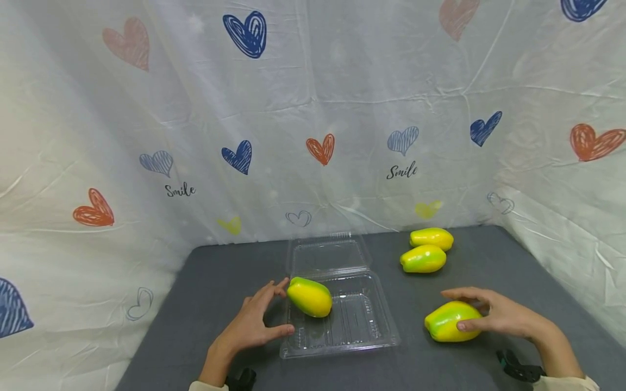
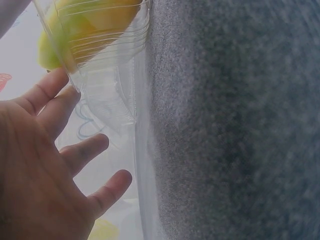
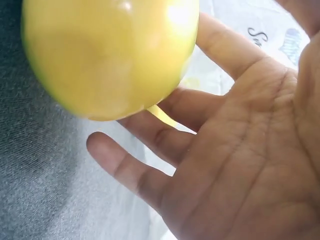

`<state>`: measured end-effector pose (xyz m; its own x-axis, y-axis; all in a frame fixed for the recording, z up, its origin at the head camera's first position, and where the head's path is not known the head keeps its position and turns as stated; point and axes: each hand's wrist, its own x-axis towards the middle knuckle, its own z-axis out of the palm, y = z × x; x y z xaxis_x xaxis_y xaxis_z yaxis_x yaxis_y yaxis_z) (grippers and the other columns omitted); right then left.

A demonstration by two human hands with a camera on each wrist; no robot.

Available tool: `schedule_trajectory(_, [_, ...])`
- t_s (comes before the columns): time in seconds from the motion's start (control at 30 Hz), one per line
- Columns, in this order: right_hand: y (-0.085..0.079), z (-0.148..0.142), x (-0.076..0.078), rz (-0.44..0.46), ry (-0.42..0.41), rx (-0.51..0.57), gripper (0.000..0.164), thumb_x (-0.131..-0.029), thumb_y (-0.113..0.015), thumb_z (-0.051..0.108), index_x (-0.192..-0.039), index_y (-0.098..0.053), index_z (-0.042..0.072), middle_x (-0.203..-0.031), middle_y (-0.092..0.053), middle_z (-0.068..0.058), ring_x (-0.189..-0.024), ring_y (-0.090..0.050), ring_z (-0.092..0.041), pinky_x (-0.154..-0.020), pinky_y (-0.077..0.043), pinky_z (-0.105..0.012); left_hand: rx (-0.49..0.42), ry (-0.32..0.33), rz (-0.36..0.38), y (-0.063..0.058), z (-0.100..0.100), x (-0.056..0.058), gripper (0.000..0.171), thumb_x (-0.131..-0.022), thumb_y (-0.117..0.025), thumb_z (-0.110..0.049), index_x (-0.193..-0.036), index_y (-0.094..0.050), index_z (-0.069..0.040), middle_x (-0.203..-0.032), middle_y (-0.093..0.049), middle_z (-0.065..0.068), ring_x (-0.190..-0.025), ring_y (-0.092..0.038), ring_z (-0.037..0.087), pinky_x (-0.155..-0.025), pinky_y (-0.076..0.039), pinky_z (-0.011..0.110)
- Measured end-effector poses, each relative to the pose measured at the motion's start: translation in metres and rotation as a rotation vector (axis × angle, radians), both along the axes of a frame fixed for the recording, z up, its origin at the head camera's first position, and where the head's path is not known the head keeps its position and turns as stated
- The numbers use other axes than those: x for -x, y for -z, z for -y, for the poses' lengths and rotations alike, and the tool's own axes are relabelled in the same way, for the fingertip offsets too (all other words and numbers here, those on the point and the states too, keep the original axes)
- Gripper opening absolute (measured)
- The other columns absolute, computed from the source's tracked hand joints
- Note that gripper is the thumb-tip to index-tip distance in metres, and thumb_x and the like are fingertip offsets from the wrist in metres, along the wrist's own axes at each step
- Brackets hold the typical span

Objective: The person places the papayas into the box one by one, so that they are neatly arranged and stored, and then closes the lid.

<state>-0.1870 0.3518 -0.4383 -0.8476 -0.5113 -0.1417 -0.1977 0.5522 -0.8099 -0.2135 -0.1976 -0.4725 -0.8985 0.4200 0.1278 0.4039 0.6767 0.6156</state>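
Note:
My right hand (image 1: 496, 315) holds a yellow-green papaya (image 1: 452, 321) on the right of the table, thumb on its near side and fingers behind it. The right wrist view shows the rounded yellow end of this papaya (image 3: 110, 55) against the fingers. My left hand (image 1: 254, 317) is spread at the left edge of a clear plastic clamshell box (image 1: 359, 309). Another papaya (image 1: 310, 297) lies in the left part of its base, close to those fingertips. In the left wrist view the fingers (image 2: 60, 107) are extended by the box wall, without curling round anything.
Two more papayas, one nearer (image 1: 423, 259) and one farther (image 1: 432, 238), lie at the back right. The box's raised transparent lid (image 1: 327, 255) leans back toward the heart-printed curtain (image 1: 274, 190). A dark grey cloth (image 1: 235, 271) covers the table.

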Motion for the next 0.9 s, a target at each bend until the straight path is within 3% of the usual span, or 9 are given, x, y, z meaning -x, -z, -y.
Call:
schedule_trajectory(0.1, [0.002, -0.003, -0.001, 0.016, -0.022, 0.031, 0.059, -0.099, -0.067, 0.018, -0.15, -0.046, -0.001, -0.148, -0.056, -0.013, -0.112, -0.054, 0.012, -0.084, -0.051, -0.023, -0.003, 0.002, -0.001, 0.0, 0.0, 0.0, 0.059, -0.082, -0.082, -0.053, -0.126, -0.052, -0.027, -0.166, -0.031, -0.014, -0.156, -0.025, 0.036, -0.106, -0.024, 0.075])
schedule_trajectory(0.23, [0.005, -0.004, -0.002, 0.01, -0.036, 0.039, 0.057, -0.099, -0.067, 0.018, -0.149, -0.047, -0.001, -0.143, -0.06, 0.006, -0.112, -0.054, 0.01, -0.083, -0.051, -0.022, -0.003, 0.005, 0.001, 0.0, 0.0, 0.0, 0.059, -0.081, -0.082, -0.054, -0.125, -0.052, -0.028, -0.166, -0.031, -0.013, -0.156, -0.025, 0.036, -0.107, -0.023, 0.077])
schedule_trajectory(0.33, [0.004, -0.003, -0.002, -0.011, -0.039, 0.024, 0.055, -0.099, -0.067, 0.019, -0.147, -0.05, 0.0, -0.142, -0.061, 0.003, -0.112, -0.053, 0.011, -0.082, -0.05, -0.022, -0.004, 0.006, 0.001, 0.0, 0.0, 0.0, 0.059, -0.082, -0.081, -0.053, -0.125, -0.052, -0.027, -0.167, -0.031, -0.013, -0.156, -0.024, 0.036, -0.107, -0.022, 0.077])
schedule_trajectory(0.6, [0.002, 0.0, 0.0, -0.047, -0.016, -0.028, 0.052, -0.098, -0.069, 0.024, -0.144, -0.056, 0.004, -0.14, -0.06, -0.022, -0.108, -0.053, 0.011, -0.079, -0.049, -0.023, -0.011, -0.004, 0.017, 0.0, 0.0, 0.001, 0.061, -0.081, -0.082, -0.054, -0.126, -0.051, -0.027, -0.166, -0.03, -0.016, -0.158, -0.021, 0.035, -0.11, -0.016, 0.079])
schedule_trajectory(0.9, [0.0, 0.009, 0.0, -0.167, 0.068, -0.091, 0.055, -0.095, -0.073, 0.03, -0.143, -0.058, 0.007, -0.136, -0.063, -0.017, -0.105, -0.052, 0.01, -0.077, -0.049, -0.023, -0.005, 0.001, -0.003, 0.001, 0.001, 0.0, 0.06, -0.081, -0.081, -0.054, -0.125, -0.052, -0.026, -0.166, -0.031, -0.014, -0.157, -0.024, 0.036, -0.109, -0.02, 0.077])
